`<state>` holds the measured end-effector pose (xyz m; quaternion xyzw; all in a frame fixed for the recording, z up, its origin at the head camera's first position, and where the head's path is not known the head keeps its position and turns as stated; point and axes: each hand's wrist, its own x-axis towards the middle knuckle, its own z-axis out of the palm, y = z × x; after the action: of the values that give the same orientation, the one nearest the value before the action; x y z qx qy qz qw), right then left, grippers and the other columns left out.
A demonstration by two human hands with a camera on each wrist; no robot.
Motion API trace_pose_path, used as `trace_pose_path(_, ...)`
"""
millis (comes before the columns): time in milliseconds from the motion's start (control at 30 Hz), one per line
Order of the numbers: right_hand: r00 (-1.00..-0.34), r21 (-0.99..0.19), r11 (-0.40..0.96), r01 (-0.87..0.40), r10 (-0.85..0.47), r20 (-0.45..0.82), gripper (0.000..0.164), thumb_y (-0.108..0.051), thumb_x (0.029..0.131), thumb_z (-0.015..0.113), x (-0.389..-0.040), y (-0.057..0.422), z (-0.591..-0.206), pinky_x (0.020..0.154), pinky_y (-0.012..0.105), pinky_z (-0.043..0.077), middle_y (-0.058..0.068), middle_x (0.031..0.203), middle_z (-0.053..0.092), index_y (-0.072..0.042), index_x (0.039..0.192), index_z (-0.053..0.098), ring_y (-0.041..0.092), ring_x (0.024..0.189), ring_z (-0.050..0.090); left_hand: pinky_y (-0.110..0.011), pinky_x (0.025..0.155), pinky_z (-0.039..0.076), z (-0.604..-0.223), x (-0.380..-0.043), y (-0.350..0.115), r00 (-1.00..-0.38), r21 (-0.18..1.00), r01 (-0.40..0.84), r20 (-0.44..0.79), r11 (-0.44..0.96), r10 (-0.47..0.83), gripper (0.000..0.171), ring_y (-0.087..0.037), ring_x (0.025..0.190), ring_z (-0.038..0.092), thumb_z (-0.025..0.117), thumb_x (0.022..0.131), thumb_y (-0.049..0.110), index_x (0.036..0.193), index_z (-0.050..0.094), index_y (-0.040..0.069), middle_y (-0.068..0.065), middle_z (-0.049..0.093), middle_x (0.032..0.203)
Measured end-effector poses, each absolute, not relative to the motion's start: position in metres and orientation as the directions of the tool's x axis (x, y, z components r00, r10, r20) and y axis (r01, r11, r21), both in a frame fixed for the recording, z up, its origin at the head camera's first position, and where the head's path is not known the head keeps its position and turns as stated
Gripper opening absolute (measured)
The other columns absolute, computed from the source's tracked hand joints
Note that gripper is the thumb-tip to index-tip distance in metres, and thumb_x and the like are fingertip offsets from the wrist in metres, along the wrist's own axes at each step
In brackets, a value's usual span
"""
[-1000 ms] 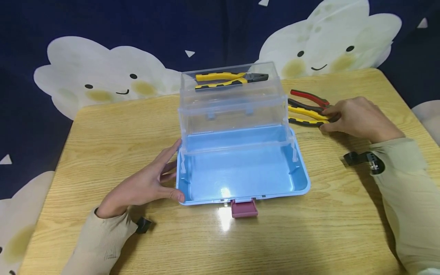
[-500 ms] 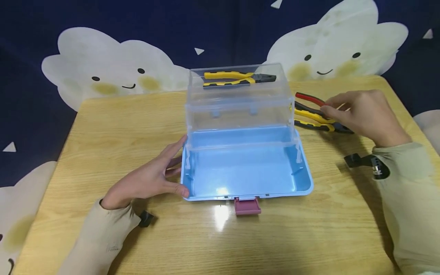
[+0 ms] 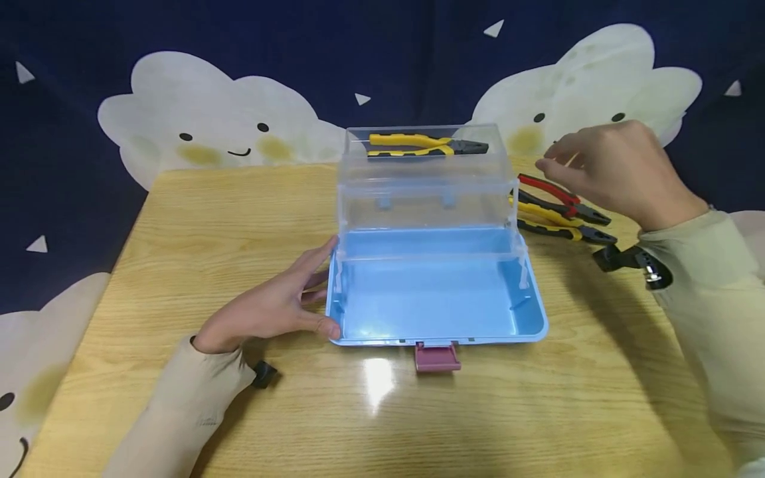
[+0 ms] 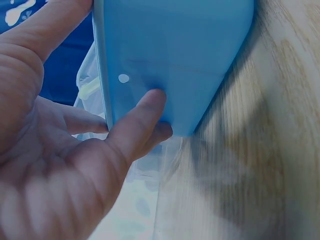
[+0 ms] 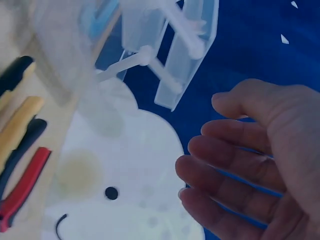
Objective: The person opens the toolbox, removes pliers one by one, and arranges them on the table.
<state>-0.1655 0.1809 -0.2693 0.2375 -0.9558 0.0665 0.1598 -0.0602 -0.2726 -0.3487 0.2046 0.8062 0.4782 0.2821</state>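
My left hand (image 3: 271,305) rests against the left side of a blue toolbox (image 3: 430,299). Its thumb touches the front left corner, and the left wrist view shows other fingertips on the box's outer wall (image 4: 170,55). Holding nothing, my right hand (image 3: 621,172) hovers over the table to the right, fingers loosely bent. Below it lie red-and-black pliers (image 3: 562,194) and yellow-and-black pliers (image 3: 556,230), partly behind the box. Another pair of yellow-handled pliers (image 3: 418,143) sits in the topmost clear tray (image 3: 364,169).
The toolbox stands with its clear tiers raised toward the back and a maroon latch (image 3: 437,358) hanging at the front. It rests on a wooden table (image 3: 478,425). Behind hangs a dark blue cloth (image 3: 412,60) with cloud prints.
My right hand has let go of the pliers on the right and lifted up and back above them. The left hand stays on the box's left side. The head view has shifted slightly.
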Motion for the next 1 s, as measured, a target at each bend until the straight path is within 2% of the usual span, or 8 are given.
trace_pose_path(100, -0.821, -0.005, 0.868, -0.496, -0.467, 0.329, 0.028, -0.026, 0.095, 0.072, -0.17, 0.173, -0.26, 0.05, 0.026, 0.042, 0.02, 0.087, 0.079, 0.001, 0.094, 0.08, 0.027, 0.059, 0.068, -0.043, 0.124, 0.038, -0.35, -0.064, -0.269, -0.754, 0.891, 0.064, -0.252, 0.45, 0.606, 0.135, -0.039, 0.16, 0.022, 0.09, 0.076, 0.033, 0.166, -0.01, 0.028, -0.008, -0.006, 0.175)
trace_pose_path(200, -0.82, 0.024, 0.863, -0.505, -0.488, 0.299, 0.028, -0.026, 0.095, 0.072, -0.178, 0.165, -0.252, 0.047, 0.026, 0.041, 0.02, 0.087, 0.079, 0.0, 0.094, 0.081, 0.024, 0.058, 0.066, -0.043, 0.125, 0.038, -0.351, -0.067, -0.265, -0.752, 0.898, 0.059, -0.248, 0.437, 0.61, 0.134, -0.038, 0.16, 0.022, 0.09, 0.077, 0.033, 0.166, -0.01, 0.027, -0.007, -0.006, 0.175)
trace_pose_path(267, -0.824, 0.042, 0.861, -0.506, -0.498, 0.27, 0.029, -0.027, 0.095, 0.072, -0.184, 0.16, -0.247, 0.047, 0.03, 0.045, 0.02, 0.089, 0.079, 0.001, 0.097, 0.081, 0.025, 0.06, 0.068, -0.043, 0.125, 0.037, -0.351, -0.068, -0.263, -0.75, 0.902, 0.057, -0.244, 0.428, 0.615, 0.134, -0.038, 0.16, 0.021, 0.09, 0.077, 0.033, 0.166, -0.01, 0.027, -0.007, -0.007, 0.175)
trace_pose_path(467, -0.812, 0.092, 0.837, -0.54, -0.546, 0.206, 0.029, -0.026, 0.095, 0.071, -0.199, 0.145, -0.24, 0.056, 0.046, 0.057, 0.02, 0.091, 0.079, 0.001, 0.103, 0.08, 0.029, 0.068, 0.071, -0.042, 0.126, 0.037, -0.352, -0.069, -0.258, -0.755, 0.911, 0.049, -0.235, 0.41, 0.613, 0.135, -0.037, 0.16, 0.021, 0.091, 0.076, 0.031, 0.167, -0.009, 0.027, -0.007, -0.006, 0.175)
trace_pose_path(733, -0.749, 0.095, 0.774, -0.626, -0.631, 0.203, 0.025, -0.024, 0.093, 0.073, -0.218, 0.128, -0.234, 0.062, 0.051, 0.06, 0.019, 0.092, 0.08, -0.001, 0.101, 0.08, 0.029, 0.068, 0.071, -0.041, 0.125, 0.038, -0.353, -0.068, -0.255, -0.76, 0.914, 0.057, -0.221, 0.402, 0.611, 0.136, -0.037, 0.16, 0.022, 0.092, 0.075, 0.03, 0.167, -0.009, 0.028, -0.007, -0.006, 0.175)
trace_pose_path(867, -0.742, 0.078, 0.761, -0.644, -0.647, 0.176, 0.026, -0.025, 0.093, 0.075, -0.224, 0.118, -0.232, 0.069, 0.052, 0.061, 0.021, 0.095, 0.079, 0.0, 0.102, 0.079, 0.031, 0.075, 0.073, -0.04, 0.125, 0.038, -0.352, -0.066, -0.253, -0.76, 0.914, 0.063, -0.216, 0.4, 0.613, 0.137, -0.036, 0.16, 0.021, 0.092, 0.074, 0.03, 0.167, -0.009, 0.027, -0.007, -0.005, 0.175)
trace_pose_path(1000, -0.747, 0.113, 0.761, -0.639, -0.649, 0.144, 0.027, -0.026, 0.092, 0.075, -0.225, 0.108, -0.23, 0.072, 0.055, 0.062, 0.02, 0.103, 0.079, -0.002, 0.105, 0.079, 0.034, 0.083, 0.074, -0.04, 0.125, 0.039, -0.351, -0.065, -0.25, -0.755, 0.915, 0.069, -0.212, 0.398, 0.62, 0.138, -0.035, 0.161, 0.021, 0.092, 0.074, 0.03, 0.166, -0.01, 0.028, -0.006, -0.004, 0.175)
